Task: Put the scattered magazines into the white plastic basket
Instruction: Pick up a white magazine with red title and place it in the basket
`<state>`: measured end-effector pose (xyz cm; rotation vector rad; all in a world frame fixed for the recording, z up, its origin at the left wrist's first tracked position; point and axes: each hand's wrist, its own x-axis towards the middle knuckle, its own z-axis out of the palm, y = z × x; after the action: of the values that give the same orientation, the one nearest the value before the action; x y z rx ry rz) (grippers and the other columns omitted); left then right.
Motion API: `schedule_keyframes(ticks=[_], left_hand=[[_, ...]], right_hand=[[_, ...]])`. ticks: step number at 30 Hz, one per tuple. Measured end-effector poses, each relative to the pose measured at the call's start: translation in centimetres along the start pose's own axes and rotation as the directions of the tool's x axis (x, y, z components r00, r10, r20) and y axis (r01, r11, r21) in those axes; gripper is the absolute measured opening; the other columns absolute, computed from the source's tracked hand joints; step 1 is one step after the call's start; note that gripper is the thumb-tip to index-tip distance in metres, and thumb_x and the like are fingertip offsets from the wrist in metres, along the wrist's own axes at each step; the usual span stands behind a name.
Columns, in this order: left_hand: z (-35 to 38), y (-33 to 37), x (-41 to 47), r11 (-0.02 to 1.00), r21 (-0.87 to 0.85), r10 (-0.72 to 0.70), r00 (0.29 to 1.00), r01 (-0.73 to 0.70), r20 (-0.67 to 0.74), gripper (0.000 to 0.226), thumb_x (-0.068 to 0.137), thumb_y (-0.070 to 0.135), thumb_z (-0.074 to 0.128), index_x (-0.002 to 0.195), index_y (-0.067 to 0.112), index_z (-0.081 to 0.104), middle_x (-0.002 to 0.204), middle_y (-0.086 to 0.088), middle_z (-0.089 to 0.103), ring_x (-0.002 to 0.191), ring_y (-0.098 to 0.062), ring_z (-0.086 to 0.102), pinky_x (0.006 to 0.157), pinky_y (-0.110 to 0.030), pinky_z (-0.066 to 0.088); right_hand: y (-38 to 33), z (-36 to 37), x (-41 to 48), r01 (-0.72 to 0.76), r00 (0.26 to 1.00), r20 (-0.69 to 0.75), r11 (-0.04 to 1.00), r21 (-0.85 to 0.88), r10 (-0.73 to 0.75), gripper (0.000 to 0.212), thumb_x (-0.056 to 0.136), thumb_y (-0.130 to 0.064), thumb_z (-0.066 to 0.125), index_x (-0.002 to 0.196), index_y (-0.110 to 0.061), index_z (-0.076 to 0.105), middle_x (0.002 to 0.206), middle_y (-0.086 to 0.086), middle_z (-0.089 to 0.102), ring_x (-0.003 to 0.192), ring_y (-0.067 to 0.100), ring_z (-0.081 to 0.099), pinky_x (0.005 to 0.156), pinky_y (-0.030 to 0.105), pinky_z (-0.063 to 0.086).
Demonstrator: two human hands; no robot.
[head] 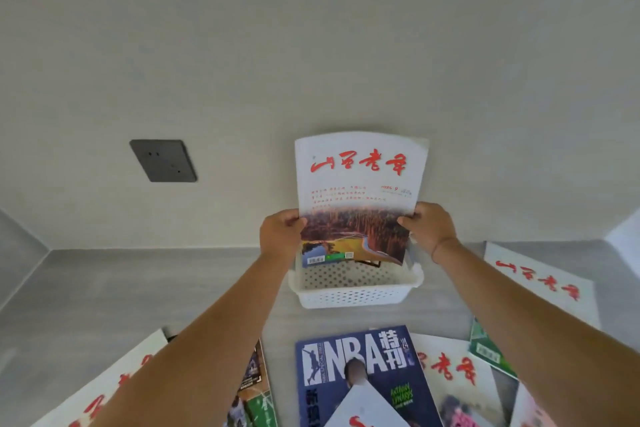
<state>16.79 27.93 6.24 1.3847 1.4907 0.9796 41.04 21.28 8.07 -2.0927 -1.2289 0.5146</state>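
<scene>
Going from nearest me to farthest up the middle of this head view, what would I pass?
NBA magazine → white basket → held-up magazine, gripped by the left hand and right hand → wall.

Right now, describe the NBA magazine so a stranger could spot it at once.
Start at the white basket by the wall and come straight toward the camera. The NBA magazine lies flat there on the grey surface. It alone has a dark blue cover; its neighbours are white with red lettering.

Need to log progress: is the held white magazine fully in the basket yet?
Not yet. Left hand and right hand hold the white magazine upright; only its lower edge dips behind the white plastic basket rim.
</scene>
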Motion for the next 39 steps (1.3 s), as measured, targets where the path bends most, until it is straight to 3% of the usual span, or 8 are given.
schedule_keyframes(ticks=[4,7,10,13,15,18,24,39], left_hand=[[1.4,-1.3,0.8,0.997,0.069,-0.033,0.999,0.035,-0.033,0.019,0.085,0.009,0.061,0.099,0.012,0.074,0.089,-0.002,0.072,0.074,-0.015,0.062,0.061,-0.018,0.045],[2.0,-1.6,1.1,0.994,0.08,-0.07,0.994,0.077,-0.089,0.019,0.084,0.009,0.062,0.099,0.012,0.073,0.09,-0.001,0.07,0.074,-0.014,0.06,0.066,-0.021,0.044],[2.6,-1.7,1.6,0.987,0.112,-0.099,0.988,0.112,-0.12,0.017,0.084,0.009,0.062,0.099,0.011,0.072,0.097,-0.004,0.072,0.08,-0.022,0.065,0.074,-0.028,0.052],[2.8,-1.5,2.0,0.985,0.139,-0.087,0.988,0.105,-0.127,0.027,0.086,0.011,0.06,0.112,0.012,0.065,0.105,-0.008,0.072,0.087,-0.025,0.066,0.08,-0.033,0.053],[2.8,-1.2,2.4,0.983,0.162,-0.069,0.989,0.09,-0.128,0.032,0.088,0.012,0.057,0.12,0.013,0.062,0.108,-0.007,0.071,0.083,-0.019,0.062,0.075,-0.027,0.048],[2.9,-1.0,2.7,0.978,0.194,-0.055,0.991,0.079,-0.125,0.028,0.088,0.008,0.055,0.11,0.016,0.069,0.103,-0.007,0.073,0.075,-0.018,0.058,0.067,-0.023,0.042],[2.8,-1.2,3.1,0.974,0.201,-0.075,0.988,0.102,-0.134,0.022,0.089,0.009,0.056,0.104,0.013,0.072,0.099,-0.008,0.073,0.076,-0.02,0.061,0.069,-0.023,0.045],[2.5,-2.1,3.7,0.984,0.154,-0.085,0.995,0.092,-0.053,0.02,0.09,0.012,0.057,0.102,0.012,0.073,0.1,-0.007,0.073,0.077,-0.019,0.062,0.064,-0.019,0.045]], right_hand=[[1.4,1.6,1.3,-0.011,1.0,0.004,0.998,-0.063,0.011,0.021,0.086,-0.022,0.061,0.099,-0.008,0.07,0.103,0.013,0.071,0.087,0.03,0.062,0.071,0.028,0.045],[2.0,2.3,2.0,-0.033,0.999,0.007,0.993,-0.117,0.034,0.02,0.086,-0.024,0.062,0.095,-0.009,0.069,0.099,0.012,0.072,0.078,0.025,0.057,0.067,0.027,0.043],[2.5,2.8,2.5,-0.059,0.998,0.018,0.99,-0.127,0.062,0.016,0.086,-0.021,0.062,0.09,-0.007,0.067,0.095,0.014,0.071,0.074,0.023,0.053,0.066,0.026,0.04],[2.7,2.8,2.9,-0.085,0.996,-0.011,0.993,-0.079,0.085,0.011,0.086,-0.018,0.061,0.086,-0.007,0.062,0.093,0.013,0.069,0.078,0.025,0.057,0.069,0.028,0.043],[2.7,2.8,3.0,-0.099,0.994,-0.04,0.995,-0.025,0.098,0.011,0.086,-0.016,0.06,0.09,-0.006,0.061,0.093,0.013,0.067,0.083,0.027,0.059,0.074,0.031,0.047],[2.5,2.7,3.3,-0.092,0.992,-0.082,0.996,-0.003,0.091,0.013,0.088,-0.013,0.058,0.095,-0.004,0.064,0.096,0.013,0.068,0.084,0.026,0.058,0.077,0.032,0.048],[1.8,2.7,4.1,-0.073,0.99,-0.118,0.996,0.043,0.078,0.013,0.089,-0.01,0.057,0.096,-0.003,0.066,0.097,0.015,0.07,0.089,0.03,0.066,0.087,0.04,0.054],[1.8,3.4,3.7,-0.125,0.986,-0.104,0.991,0.043,0.129,0.024,0.087,-0.015,0.059,0.108,-0.006,0.052,0.107,0.017,0.068,0.095,0.035,0.063,0.079,0.034,0.049]])
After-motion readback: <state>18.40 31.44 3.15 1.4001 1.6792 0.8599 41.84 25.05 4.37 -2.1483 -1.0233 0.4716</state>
